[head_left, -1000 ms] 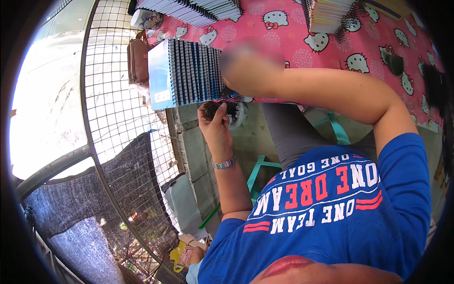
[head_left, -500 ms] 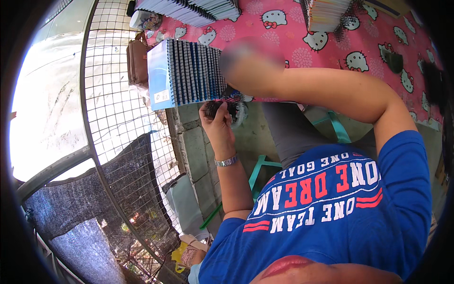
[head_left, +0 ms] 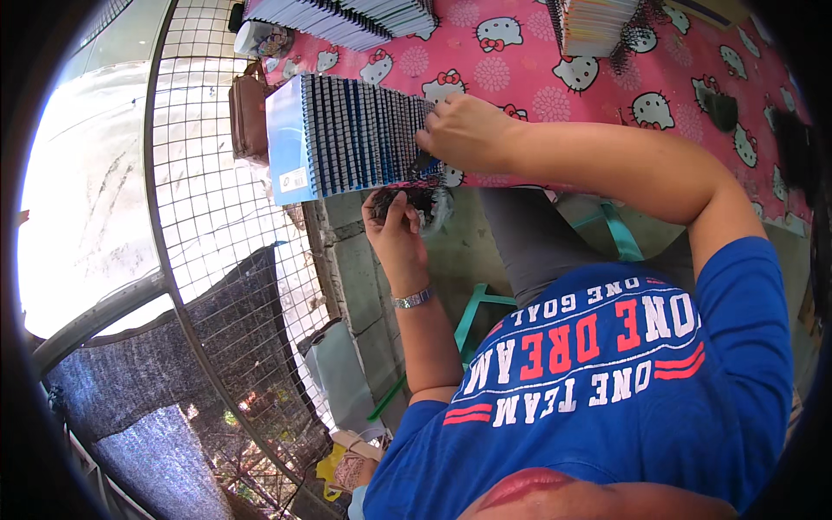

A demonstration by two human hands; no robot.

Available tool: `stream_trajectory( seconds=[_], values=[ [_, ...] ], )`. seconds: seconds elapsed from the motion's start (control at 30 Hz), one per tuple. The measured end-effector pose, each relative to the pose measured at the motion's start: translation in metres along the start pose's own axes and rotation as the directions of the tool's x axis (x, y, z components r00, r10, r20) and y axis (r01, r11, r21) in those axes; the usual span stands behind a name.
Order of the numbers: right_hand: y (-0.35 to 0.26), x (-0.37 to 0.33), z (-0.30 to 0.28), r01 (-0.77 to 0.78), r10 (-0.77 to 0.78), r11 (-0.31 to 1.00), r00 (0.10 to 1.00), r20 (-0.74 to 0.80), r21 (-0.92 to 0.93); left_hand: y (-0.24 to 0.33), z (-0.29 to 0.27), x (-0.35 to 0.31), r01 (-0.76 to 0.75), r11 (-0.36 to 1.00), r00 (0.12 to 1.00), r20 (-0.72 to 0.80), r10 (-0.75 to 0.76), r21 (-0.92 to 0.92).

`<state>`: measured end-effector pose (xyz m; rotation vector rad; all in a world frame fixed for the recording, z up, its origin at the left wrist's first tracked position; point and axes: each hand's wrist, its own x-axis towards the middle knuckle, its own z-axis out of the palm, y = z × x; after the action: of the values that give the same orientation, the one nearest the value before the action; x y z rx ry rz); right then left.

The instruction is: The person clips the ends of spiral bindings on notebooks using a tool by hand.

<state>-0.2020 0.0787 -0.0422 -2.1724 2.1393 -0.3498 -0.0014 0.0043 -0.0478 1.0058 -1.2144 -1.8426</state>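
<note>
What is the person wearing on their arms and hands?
Both hands are bare, with no gloves. The left hand has a thin silver-coloured bracelet around its wrist. The right hand wears nothing on its wrist that can be seen. Both forearms are uncovered. Short blue sleeves of a T-shirt with white and red lettering cover only the upper arms.
</note>
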Motion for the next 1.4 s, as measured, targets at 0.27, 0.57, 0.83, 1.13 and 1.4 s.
stream_trajectory(
  seconds=[0.27,0.57,0.83,1.13,1.4],
  values=[
    [-0.013,0.011,-0.007,0.044,-0.038,0.997,0.994,0.098,-0.061,-0.012,-0.004,0.003,-0.033,0.989,0.999,-0.009,0.035,0.146],
    [0.006,0.000,0.020,0.092,-0.225,0.957,0.837,-0.499,-0.277,-0.014,-0.003,0.005,0.056,0.998,0.998,-0.033,-0.056,-0.014],
    [0.002,-0.003,0.011,0.022,-0.022,1.000,1.000,-0.015,-0.007,-0.017,-0.004,0.004,0.020,0.999,0.998,-0.057,-0.017,0.044],
    [-0.006,0.006,0.016,0.067,-0.074,0.994,0.995,-0.073,-0.086,-0.028,0.002,0.007,0.018,0.992,0.997,-0.080,-0.008,0.125],
    [0.004,-0.006,0.035,0.059,-0.161,0.965,0.902,-0.400,-0.255,-0.033,-0.002,0.007,0.025,1.000,0.999,-0.029,-0.025,0.009]
  ],
)
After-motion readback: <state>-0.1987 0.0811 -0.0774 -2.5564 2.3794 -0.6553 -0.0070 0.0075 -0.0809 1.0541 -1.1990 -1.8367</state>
